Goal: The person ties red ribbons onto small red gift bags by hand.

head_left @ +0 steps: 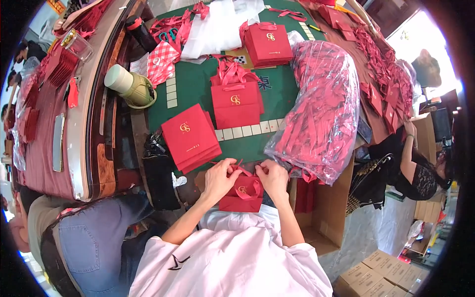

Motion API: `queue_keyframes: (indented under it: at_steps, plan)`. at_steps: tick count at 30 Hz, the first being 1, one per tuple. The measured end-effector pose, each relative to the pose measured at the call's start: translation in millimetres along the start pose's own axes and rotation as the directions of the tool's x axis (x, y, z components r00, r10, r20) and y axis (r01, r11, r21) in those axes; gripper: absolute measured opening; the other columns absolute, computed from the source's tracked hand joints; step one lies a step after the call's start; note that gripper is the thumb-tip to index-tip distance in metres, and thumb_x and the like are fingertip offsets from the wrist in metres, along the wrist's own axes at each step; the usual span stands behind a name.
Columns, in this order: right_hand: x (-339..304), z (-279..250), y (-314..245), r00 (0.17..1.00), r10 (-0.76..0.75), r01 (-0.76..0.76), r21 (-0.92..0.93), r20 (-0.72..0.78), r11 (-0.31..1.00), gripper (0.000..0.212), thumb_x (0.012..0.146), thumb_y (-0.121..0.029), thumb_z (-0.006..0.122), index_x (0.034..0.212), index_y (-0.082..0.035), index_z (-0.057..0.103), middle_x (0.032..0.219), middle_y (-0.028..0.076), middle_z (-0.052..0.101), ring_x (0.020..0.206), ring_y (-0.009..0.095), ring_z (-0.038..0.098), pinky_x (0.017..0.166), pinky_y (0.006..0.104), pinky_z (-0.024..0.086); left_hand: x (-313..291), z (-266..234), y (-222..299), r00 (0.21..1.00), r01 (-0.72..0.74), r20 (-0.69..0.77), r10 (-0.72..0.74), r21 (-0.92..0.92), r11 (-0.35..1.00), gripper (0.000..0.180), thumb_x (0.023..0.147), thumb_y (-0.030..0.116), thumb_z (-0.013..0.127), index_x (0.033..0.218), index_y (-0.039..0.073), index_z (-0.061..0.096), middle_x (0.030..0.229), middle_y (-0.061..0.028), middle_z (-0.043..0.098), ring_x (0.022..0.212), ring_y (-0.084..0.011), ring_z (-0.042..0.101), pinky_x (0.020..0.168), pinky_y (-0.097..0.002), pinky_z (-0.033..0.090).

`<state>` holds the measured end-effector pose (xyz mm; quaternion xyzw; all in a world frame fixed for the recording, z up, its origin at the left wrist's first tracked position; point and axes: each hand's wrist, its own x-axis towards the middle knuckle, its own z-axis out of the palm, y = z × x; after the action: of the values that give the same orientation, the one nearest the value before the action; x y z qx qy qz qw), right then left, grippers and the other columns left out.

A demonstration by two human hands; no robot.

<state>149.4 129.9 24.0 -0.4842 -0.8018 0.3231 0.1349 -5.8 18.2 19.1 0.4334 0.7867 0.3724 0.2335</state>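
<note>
A small red paper gift bag (pixel 233 204) with a gold emblem rests upright at my lap, by the table's near edge. My left hand (pixel 221 180) pinches a red ribbon (pixel 243 170) above the bag's top. On the other side, my right hand (pixel 273 179) has thumb and forefinger closed on the ribbon, which loops down over the bag's front. Just beyond my left hand lies a stack of flat red gift bags (pixel 190 136). Behind it are several red bags with ribbon handles (pixel 236 106), standing on the green table top.
A large clear plastic sack of red ribbons (pixel 321 109) lies at the right. More red bags (pixel 268 44) stand at the back, near white plastic sheeting (pixel 213 29). A green cup (pixel 131 89) and black bottle (pixel 140 32) line the left edge. An open cardboard box (pixel 321 218) stands at right; people sit on both sides.
</note>
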Motion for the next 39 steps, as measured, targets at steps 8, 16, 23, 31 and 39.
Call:
queue_keyframes:
  at_steps: [8, 16, 23, 31, 39]
  plan:
    - [3.1, 7.0, -5.8, 0.992, 0.024, -0.075, 0.421, 0.124, 0.904, 0.017, 0.087, -0.017, 0.073, 0.095, -0.001, 0.072, 0.083, 0.014, 0.071, 0.071, 0.022, 0.070, 0.065, 0.0324, 0.053, 6.4, 3.9, 10.9, 0.995, -0.037, -0.098, 0.030, -0.068, 0.997, 0.009, 0.079, 0.016, 0.077, 0.082, 0.009, 0.073, 0.073, -0.0059, 0.061, 0.066, -0.0224, 0.063, 0.060, -0.0354, 0.049]
    - [5.6, 2.7, -9.8, 0.992, -0.033, -0.029, 0.468, 0.124, 0.883, 0.017, 0.087, -0.014, 0.073, 0.095, 0.001, 0.073, 0.083, 0.012, 0.071, 0.071, 0.018, 0.068, 0.065, 0.0303, 0.052, 2.4, 7.0, 11.3, 0.971, -0.167, -0.166, 0.174, 0.057, 0.984, 0.009, 0.077, 0.016, 0.078, 0.083, 0.011, 0.075, 0.074, -0.0055, 0.059, 0.072, -0.0232, 0.062, 0.066, -0.0364, 0.048]
    - [6.7, 7.0, -6.1, 0.995, -0.021, -0.029, 0.495, 0.095, 0.868, 0.016, 0.086, -0.013, 0.074, 0.090, 0.001, 0.071, 0.074, 0.006, 0.067, 0.065, 0.011, 0.061, 0.061, 0.0272, 0.049, 0.1, 6.9, 16.7, 0.959, -0.240, -0.143, 0.246, 0.062, 0.969, 0.011, 0.077, 0.013, 0.077, 0.088, 0.012, 0.075, 0.087, -0.0077, 0.060, 0.083, -0.0258, 0.060, 0.073, -0.0387, 0.048]
    - [15.7, -11.5, 10.1, 0.991, 0.110, -0.129, 0.832, 0.083, 0.540, 0.009, 0.093, -0.010, 0.069, 0.088, -0.002, 0.066, 0.076, -0.006, 0.062, 0.067, 0.002, 0.054, 0.062, 0.0192, 0.043, -15.0, -1.8, -3.3, 0.892, -0.370, -0.290, 0.348, -0.022, 0.929, 0.049, 0.081, 0.000, 0.066, 0.128, 0.000, 0.052, 0.117, -0.0187, 0.060, 0.106, -0.0346, 0.059, 0.086, -0.0408, 0.051]
    - [14.1, -9.4, 11.0, 0.989, 0.130, -0.127, 0.843, 0.069, 0.523, 0.009, 0.093, -0.010, 0.068, 0.088, -0.003, 0.066, 0.075, -0.005, 0.062, 0.066, 0.002, 0.054, 0.062, 0.0192, 0.043, -21.2, -11.8, 5.7, 0.957, 0.020, 0.282, 0.068, -0.300, 0.954, 0.078, 0.072, 0.023, 0.088, 0.134, 0.002, 0.044, 0.113, -0.0182, 0.069, 0.106, -0.0251, 0.069, 0.091, -0.0374, 0.054]
